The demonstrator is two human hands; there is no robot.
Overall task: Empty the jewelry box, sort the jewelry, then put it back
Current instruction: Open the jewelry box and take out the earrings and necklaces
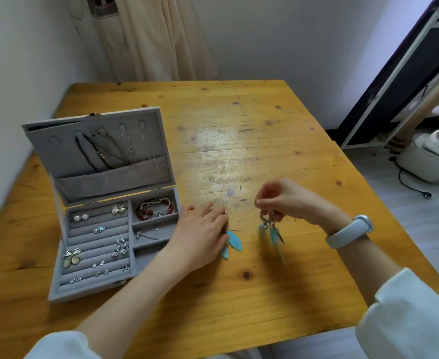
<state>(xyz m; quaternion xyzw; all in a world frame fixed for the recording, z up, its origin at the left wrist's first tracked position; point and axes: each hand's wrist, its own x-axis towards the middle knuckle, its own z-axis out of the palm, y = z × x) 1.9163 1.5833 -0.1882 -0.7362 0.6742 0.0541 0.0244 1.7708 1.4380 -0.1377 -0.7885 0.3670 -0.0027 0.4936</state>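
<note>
The grey velvet jewelry box stands open on the left of the wooden table. Several earrings sit in its ring rolls, red and white bracelets lie in a back compartment, and necklaces hang in the lid. My right hand pinches a turquoise feather earring and holds it just above the table. My left hand rests on the matching feather earring lying on the table; its fingers cover the earring's top part.
A wall runs close along the table's left side and a curtain hangs behind it. On the floor at the right stand a white appliance with a black cable and a dark framed panel.
</note>
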